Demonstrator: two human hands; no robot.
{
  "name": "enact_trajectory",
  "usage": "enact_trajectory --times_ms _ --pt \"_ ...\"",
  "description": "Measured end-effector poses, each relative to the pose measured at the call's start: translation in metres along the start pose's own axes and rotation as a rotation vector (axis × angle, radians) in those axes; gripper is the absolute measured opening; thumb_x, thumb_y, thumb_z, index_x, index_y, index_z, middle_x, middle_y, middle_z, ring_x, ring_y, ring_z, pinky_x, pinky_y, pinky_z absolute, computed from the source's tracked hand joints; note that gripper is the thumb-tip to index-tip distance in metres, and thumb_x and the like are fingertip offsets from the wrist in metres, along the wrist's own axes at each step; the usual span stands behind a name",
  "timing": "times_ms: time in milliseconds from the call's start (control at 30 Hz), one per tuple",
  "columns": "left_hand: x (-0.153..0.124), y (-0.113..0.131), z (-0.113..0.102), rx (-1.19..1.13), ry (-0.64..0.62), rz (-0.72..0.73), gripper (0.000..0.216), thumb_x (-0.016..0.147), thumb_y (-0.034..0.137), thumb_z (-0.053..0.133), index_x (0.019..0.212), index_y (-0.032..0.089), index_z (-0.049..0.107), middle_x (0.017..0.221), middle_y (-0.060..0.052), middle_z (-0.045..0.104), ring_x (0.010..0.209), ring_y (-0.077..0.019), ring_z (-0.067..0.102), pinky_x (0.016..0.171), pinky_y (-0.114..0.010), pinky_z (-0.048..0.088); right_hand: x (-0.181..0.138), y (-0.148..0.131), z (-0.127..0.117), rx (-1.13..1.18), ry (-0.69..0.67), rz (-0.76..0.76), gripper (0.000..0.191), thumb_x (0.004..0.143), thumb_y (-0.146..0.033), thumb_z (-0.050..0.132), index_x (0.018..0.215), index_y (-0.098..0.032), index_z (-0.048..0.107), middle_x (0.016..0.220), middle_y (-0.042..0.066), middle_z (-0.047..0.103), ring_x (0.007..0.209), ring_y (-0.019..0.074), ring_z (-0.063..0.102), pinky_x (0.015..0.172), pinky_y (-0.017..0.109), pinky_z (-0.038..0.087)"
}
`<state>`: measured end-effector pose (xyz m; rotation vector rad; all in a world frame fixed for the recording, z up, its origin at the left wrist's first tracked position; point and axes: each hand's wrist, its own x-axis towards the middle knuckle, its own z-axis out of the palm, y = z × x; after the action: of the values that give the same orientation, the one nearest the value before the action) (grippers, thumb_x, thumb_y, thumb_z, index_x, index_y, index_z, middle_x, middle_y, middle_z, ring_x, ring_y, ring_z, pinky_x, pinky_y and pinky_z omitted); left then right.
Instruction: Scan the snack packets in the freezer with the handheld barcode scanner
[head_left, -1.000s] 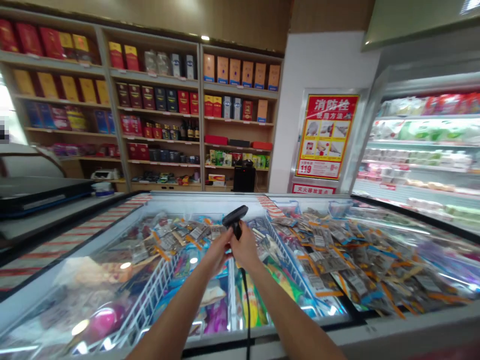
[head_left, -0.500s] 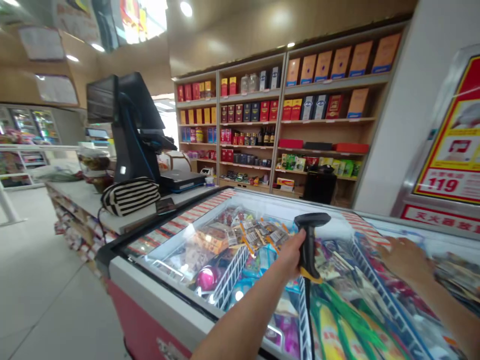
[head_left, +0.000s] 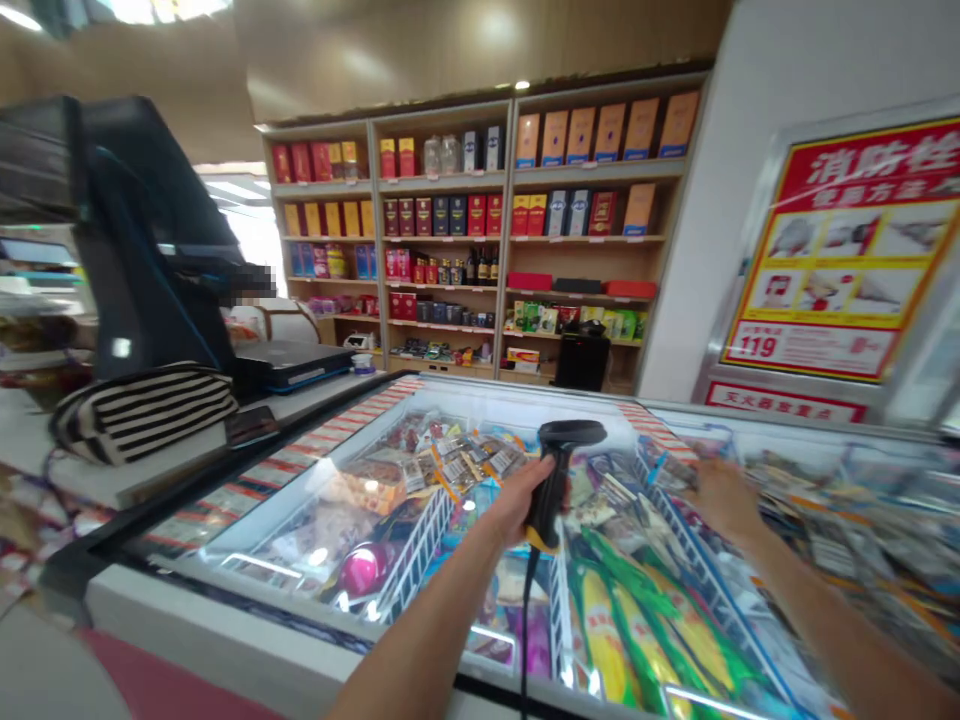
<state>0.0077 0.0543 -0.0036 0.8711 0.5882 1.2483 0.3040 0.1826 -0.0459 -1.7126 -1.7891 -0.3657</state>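
My left hand is wrapped round the grip of a black and yellow barcode scanner, held upright above the chest freezer. Its cable hangs straight down. Farther right, my right hand is over the freezer, by the end of a red-and-white striped edge. Its fingers look bent and are blurred; a small blue-tipped thing shows just left of them. What they hold I cannot make out. Below lie green and yellow corn packs and several brown packets.
White wire dividers split the freezer. On the counter at left stand a black checkout screen, a striped pouch and a dark phone-like slab. Shelves of boxed goods line the back wall, beside a red-and-yellow sign.
The view has turned right, so everything sits farther left. My left hand still holds the scanner. My right hand's fingers, spread earlier, now look drawn together, with a blue-tipped thing beside them.
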Motion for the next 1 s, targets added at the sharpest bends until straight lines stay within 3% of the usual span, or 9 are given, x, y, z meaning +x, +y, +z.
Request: enact_trajectory --times_ms 67,200,367,500,733,1000 --pt "-0.009 0.005 -0.002 0.013 0.013 -0.058 0.031 0.068 0.041 0.059 0.077 0.011 0.058 0.062 -0.004 0.060 0.048 -0.0107 0.053 0.044 -0.022 0.040 -0.012 -0.018 -0.011 0.072 0.026 0.037 0.026 0.060 -0.022 0.058 0.084 -0.012 0.058 0.085 0.015 0.061 0.084 0.0261 0.057 0.071 0.034 0.041" --pt "-0.016 0.012 -0.007 -0.055 -0.052 -0.088 0.026 0.073 0.037 0.054 0.079 0.012 0.057 0.064 -0.004 0.060 0.044 -0.0071 0.048 0.041 -0.018 0.037 -0.027 -0.052 -0.007 0.423 0.125 0.326 0.031 0.062 -0.032 0.056 0.087 -0.015 0.056 0.075 0.009 0.064 0.068 0.0224 0.059 0.060 0.031 0.043" --pt "-0.017 0.010 -0.006 -0.053 -0.117 -0.190 0.036 0.073 0.046 0.050 0.080 0.012 0.056 0.057 -0.002 0.055 0.040 -0.0065 0.045 0.038 -0.017 0.033 -0.037 -0.063 0.009 0.642 0.122 0.292 0.028 0.061 -0.032 0.054 0.083 -0.015 0.059 0.078 0.009 0.065 0.074 0.0240 0.059 0.066 0.033 0.044" --pt "-0.018 0.009 -0.005 0.052 -0.075 -0.216 0.032 0.071 0.045 0.053 0.074 0.013 0.054 0.054 -0.001 0.055 0.039 -0.0077 0.046 0.037 -0.018 0.033 -0.040 -0.060 0.010 0.633 0.135 0.236 0.032 0.063 -0.029 0.051 0.090 -0.014 0.058 0.084 0.010 0.065 0.078 0.0240 0.059 0.070 0.034 0.043" --pt "-0.024 0.010 -0.001 0.204 -0.033 -0.196 0.035 0.068 0.048 0.055 0.072 0.013 0.054 0.055 -0.002 0.059 0.040 -0.0088 0.049 0.038 -0.019 0.035 -0.039 -0.061 0.006 0.473 0.099 0.283 0.036 0.065 -0.031 0.052 0.096 -0.014 0.057 0.083 0.009 0.064 0.076 0.0221 0.058 0.068 0.031 0.042" --pt "-0.026 0.021 0.003 0.416 0.051 -0.054 0.040 0.064 0.052 0.057 0.070 0.013 0.057 0.055 0.000 0.057 0.041 -0.0075 0.049 0.038 -0.018 0.037 -0.042 -0.065 -0.001 0.441 0.103 0.269 0.033 0.066 -0.030 0.053 0.096 -0.015 0.055 0.081 0.008 0.064 0.074 0.0212 0.058 0.066 0.029 0.041"
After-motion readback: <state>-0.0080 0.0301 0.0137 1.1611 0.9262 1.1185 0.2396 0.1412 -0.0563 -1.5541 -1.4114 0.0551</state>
